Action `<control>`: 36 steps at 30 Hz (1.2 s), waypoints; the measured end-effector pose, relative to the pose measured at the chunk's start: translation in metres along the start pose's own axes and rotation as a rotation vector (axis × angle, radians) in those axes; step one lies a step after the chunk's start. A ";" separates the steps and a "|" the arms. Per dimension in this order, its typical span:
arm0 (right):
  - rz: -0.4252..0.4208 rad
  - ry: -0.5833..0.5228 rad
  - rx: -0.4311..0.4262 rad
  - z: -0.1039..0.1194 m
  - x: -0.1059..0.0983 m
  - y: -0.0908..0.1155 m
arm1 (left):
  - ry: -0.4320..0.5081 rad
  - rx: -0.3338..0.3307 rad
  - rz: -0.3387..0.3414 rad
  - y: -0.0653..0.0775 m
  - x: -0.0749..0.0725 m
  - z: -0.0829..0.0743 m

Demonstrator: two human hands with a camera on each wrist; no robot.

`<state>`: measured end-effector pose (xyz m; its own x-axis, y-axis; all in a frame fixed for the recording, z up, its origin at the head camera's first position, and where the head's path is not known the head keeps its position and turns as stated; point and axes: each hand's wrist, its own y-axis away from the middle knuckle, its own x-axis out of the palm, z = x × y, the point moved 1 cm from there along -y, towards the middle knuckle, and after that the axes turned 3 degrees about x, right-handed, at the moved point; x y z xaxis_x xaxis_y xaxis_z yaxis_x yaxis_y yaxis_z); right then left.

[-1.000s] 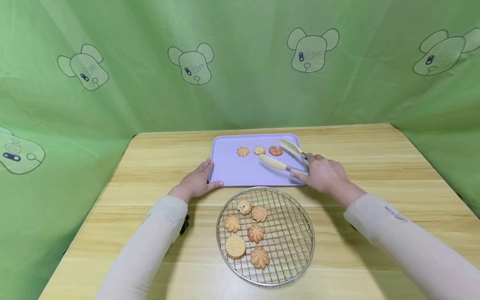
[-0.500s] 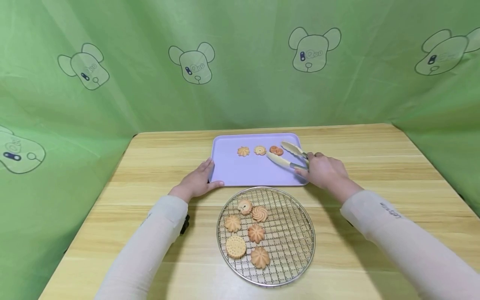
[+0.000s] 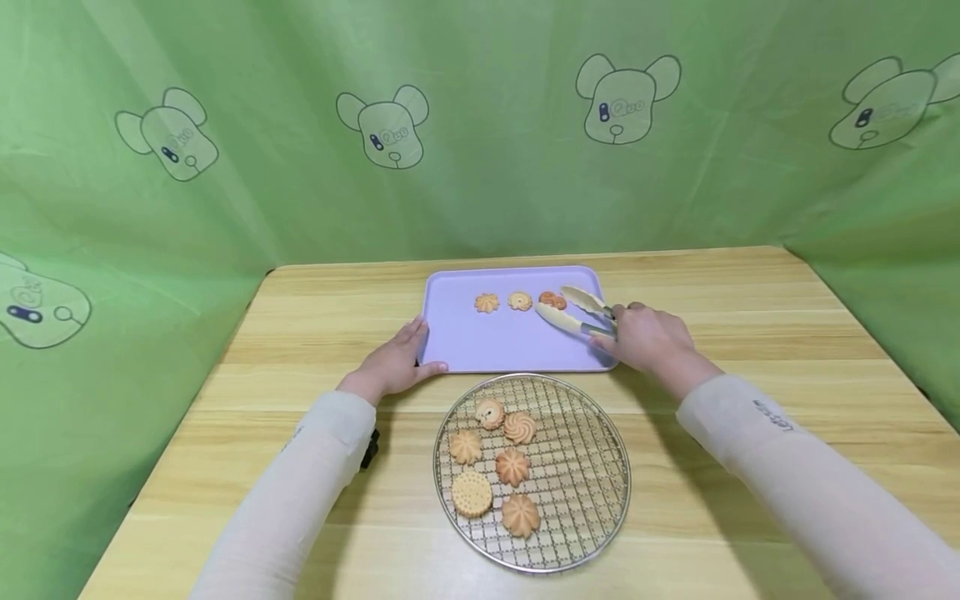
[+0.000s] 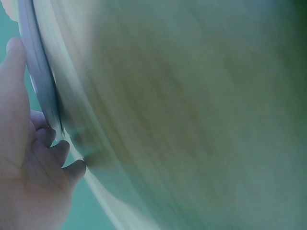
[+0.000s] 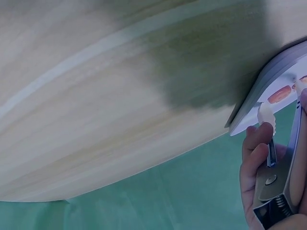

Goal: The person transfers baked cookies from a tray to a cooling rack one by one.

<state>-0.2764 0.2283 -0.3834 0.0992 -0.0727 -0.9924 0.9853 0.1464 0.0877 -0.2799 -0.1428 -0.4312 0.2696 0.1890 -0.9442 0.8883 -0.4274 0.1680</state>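
My right hand [image 3: 651, 340] grips metal tongs [image 3: 597, 330] with cream tips, also seen in the right wrist view. The tong tips stand apart over the right half of a lilac tray [image 3: 480, 346], close around the reddish-brown, pretzel-like cookie [image 3: 551, 299]. To its left in a row lie a ring-shaped cookie [image 3: 519, 301] and a star-shaped cookie [image 3: 487, 302]. My left hand [image 3: 390, 362] holds the tray at its near left corner, thumb along the front edge and fingers along the left side. In the left wrist view, the fingers bend at the tray's rim [image 4: 41, 72].
A round wire rack [image 3: 577, 475] sits on the wooden table [image 3: 300, 333], just in front of the tray. Several cookies lie on its left half, including a round dotted one [image 3: 472, 494]. A green curtain [image 3: 480, 208] with printed bear heads hangs behind the table.
The tongs have shifted right and their tips have drawn closer together around the pretzel-like cookie. My left hand and the tray stay almost still.
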 end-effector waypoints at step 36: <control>-0.076 0.013 -0.048 -0.021 -0.006 0.016 | 0.007 -0.003 -0.008 0.001 0.001 -0.001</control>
<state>-0.2644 0.2521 -0.3783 0.0223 -0.0724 -0.9971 0.9821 0.1883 0.0083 -0.2786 -0.1425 -0.4314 0.2650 0.1991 -0.9435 0.8917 -0.4231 0.1611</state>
